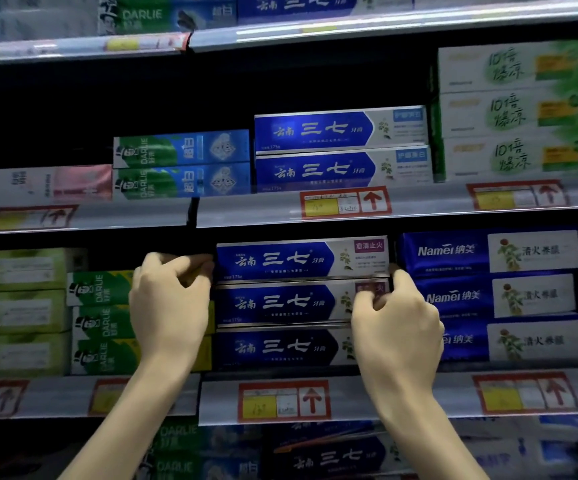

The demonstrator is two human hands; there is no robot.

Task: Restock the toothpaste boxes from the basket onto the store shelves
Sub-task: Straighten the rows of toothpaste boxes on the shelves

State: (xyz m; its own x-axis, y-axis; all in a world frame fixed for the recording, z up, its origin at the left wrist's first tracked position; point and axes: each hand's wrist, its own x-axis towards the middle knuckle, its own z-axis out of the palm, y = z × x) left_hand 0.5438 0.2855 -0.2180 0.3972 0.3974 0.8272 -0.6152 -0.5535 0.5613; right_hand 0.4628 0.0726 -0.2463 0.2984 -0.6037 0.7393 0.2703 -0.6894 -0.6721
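On the shelf (401,393), middle bay: a stack of three blue boxes. The top box (301,259) lies flat, long face outward, level on the second box (280,303), with the third box (280,348) beneath. Darlie boxes (100,289) sit just beside on the left, Namei boxes (488,251) just beside on the right. No basket in view.

Hands: the left hand (171,299) has its fingers curled round the top box's left end, grasping it. The right hand (396,317) has its thumb up against the top box's right end and its fingers curled lower, across the second box's right end. It reads as a grasp on the top box, though which box those fingers press is hard to tell.

Step, as I judge it: seating or squaring the top box on its stack.

Handling:
- Thin card carton, light, stiff along its length, probably easy to dent on the wide faces.
- Glossy print, likely a bit slick.
- Best held as here, at the two short ends, where folded flaps give strength.
- Gaps to both neighbours are tight, leaving little finger room, so push it home from the front face with flat fingers.
- Risk: shoving the lower boxes out of line
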